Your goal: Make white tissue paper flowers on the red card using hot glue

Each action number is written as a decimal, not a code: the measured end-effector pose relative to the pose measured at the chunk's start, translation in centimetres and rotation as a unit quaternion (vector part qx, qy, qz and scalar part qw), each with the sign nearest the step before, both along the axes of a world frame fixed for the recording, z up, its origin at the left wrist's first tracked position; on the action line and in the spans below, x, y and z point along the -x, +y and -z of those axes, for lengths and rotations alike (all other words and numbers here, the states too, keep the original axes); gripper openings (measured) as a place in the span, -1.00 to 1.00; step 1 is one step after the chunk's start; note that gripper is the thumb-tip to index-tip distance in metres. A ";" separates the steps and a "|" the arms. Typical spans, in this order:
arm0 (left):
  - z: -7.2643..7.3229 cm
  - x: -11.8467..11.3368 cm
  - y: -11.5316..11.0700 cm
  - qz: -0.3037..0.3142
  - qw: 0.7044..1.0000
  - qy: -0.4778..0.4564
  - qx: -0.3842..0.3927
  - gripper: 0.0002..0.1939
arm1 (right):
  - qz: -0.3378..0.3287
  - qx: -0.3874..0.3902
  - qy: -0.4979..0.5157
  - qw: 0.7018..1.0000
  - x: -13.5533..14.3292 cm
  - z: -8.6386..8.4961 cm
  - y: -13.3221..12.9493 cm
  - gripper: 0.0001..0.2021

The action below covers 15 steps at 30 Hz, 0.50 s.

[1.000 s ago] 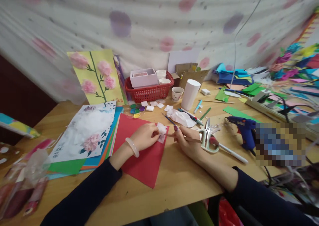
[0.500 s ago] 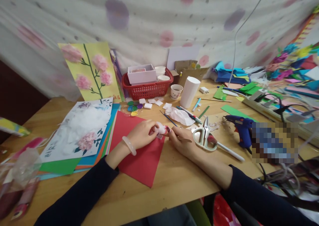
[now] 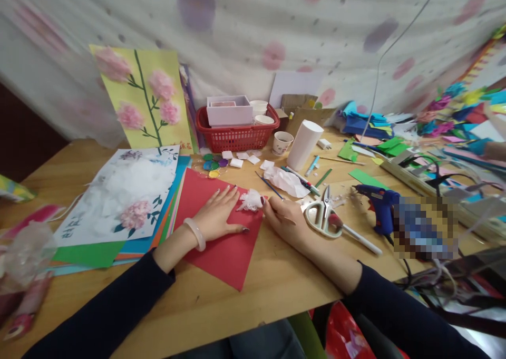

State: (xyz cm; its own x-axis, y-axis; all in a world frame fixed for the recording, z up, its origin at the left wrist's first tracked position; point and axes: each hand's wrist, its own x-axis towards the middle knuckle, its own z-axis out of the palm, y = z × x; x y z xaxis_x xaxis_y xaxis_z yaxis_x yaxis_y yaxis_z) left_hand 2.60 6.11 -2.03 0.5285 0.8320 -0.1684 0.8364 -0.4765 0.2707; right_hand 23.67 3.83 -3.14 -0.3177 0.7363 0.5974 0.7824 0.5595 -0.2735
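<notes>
My left hand [image 3: 221, 214], with a pale bangle at the wrist, lies with fingers spread on a red paper sheet [image 3: 213, 261]. Just right of its fingertips is a small crumpled white tissue piece [image 3: 251, 200]. My right hand [image 3: 286, 219] is closed around a thin brown stick [image 3: 288, 220], its fingertips beside the tissue piece over the sheet's right edge. White-handled scissors [image 3: 323, 211] and a white pen-like tool [image 3: 361, 239] lie to the right of that hand.
A red basket [image 3: 237, 139], paper cup [image 3: 282, 143] and white cylinder [image 3: 305, 144] stand behind. At left are a flower picture [image 3: 134, 214] on coloured sheets and a yellow flower card [image 3: 138, 100]. A blue glue gun [image 3: 381, 203] and power strip [image 3: 419, 182] lie right.
My left hand has let go of the white tissue piece, opened and spread onto the red sheet. My right hand stays beside the tissue. The view has shifted slightly.
</notes>
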 end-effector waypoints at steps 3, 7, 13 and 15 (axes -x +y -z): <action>-0.1 0.0 -0.1 0.004 1.000 0.004 -0.003 0.00 | -0.011 -0.020 -0.017 1.000 0.2 0.1 0.2 -0.64; -0.1 0.1 -0.2 0.006 1.000 0.004 -0.004 -0.01 | -0.007 -0.008 -0.003 1.000 0.2 0.2 0.2 -0.63; 0.0 0.0 -0.2 0.007 1.000 -0.008 -0.006 -0.02 | 0.010 0.065 0.095 0.993 -0.4 -0.2 -0.7 -0.61; 0.1 0.1 -0.1 0.011 1.000 -0.018 -0.012 -0.03 | 0.005 0.083 0.125 0.989 -0.6 -0.3 -1.0 -0.59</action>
State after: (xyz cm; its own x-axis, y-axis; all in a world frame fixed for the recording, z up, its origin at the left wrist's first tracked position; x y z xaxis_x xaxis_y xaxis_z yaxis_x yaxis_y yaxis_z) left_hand 2.51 5.99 -2.10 0.5520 0.8238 -0.1293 0.8157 -0.5012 0.2888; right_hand 24.24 2.78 -2.79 -0.1681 0.8331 0.5270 0.6834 0.4838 -0.5468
